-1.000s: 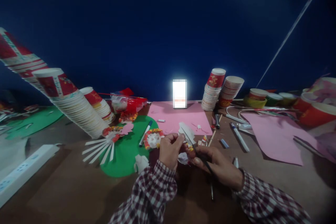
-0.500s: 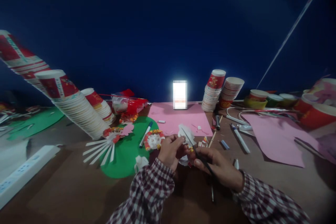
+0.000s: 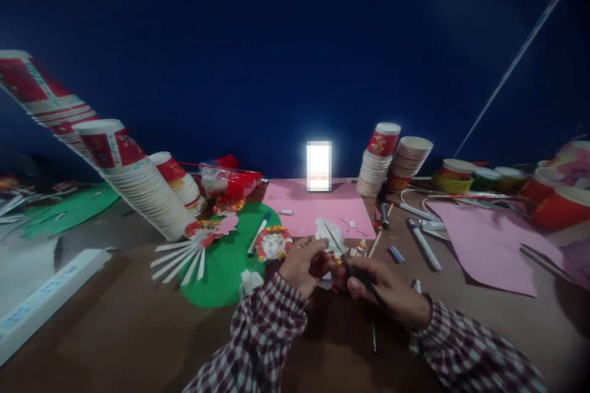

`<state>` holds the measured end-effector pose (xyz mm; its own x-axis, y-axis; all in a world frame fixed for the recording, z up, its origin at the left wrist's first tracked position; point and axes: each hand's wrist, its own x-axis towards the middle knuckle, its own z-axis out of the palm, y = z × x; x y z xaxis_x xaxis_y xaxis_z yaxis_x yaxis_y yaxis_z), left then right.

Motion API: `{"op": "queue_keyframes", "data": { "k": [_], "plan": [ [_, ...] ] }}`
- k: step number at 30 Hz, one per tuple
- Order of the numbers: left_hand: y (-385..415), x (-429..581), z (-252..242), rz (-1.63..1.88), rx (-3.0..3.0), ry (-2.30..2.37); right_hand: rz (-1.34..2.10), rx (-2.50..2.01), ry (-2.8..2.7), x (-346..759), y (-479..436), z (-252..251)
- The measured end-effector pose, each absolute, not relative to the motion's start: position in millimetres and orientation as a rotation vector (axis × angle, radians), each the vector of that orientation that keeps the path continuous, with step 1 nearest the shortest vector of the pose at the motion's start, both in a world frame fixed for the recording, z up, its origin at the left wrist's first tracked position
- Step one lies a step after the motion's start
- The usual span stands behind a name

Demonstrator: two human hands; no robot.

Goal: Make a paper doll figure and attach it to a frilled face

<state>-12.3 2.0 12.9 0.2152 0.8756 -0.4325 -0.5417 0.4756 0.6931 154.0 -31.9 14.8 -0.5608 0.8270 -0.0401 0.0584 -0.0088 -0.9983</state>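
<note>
My left hand is closed, pinching a white paper cut-out with red and yellow bits at its lower edge. My right hand is closed round a thin dark tool, whose tip rests against the paper piece. Both hands hover low over the brown table, close together, in checked sleeves. Just left of my left hand lies a round red-and-yellow paper ornament on a green paper disc.
Leaning stacks of paper cups fill the left; two shorter stacks stand at the back. A lit phone stands on pink paper. Pens, another pink sheet and bowls lie right. A white power strip is far left.
Both hands have stayed together on the paper piece, shifting slightly to the right; the view has drifted a little. The grip on paper and tool is the same.
</note>
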Motion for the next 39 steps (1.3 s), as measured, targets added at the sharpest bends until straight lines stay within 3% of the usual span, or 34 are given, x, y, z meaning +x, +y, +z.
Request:
{"op": "queue_keyframes", "data": {
  "k": [14, 39],
  "plan": [
    [-3.8, -0.3, 12.7, 1.152, 0.462, 0.862, 1.461, -0.917, -1.670, 149.8, -32.1, 13.8],
    [-5.4, 0.2, 7.4, 1.132, 0.546, 0.905, 1.451, -0.942, -1.665, 149.9, -32.7, 14.4]
  ]
}}
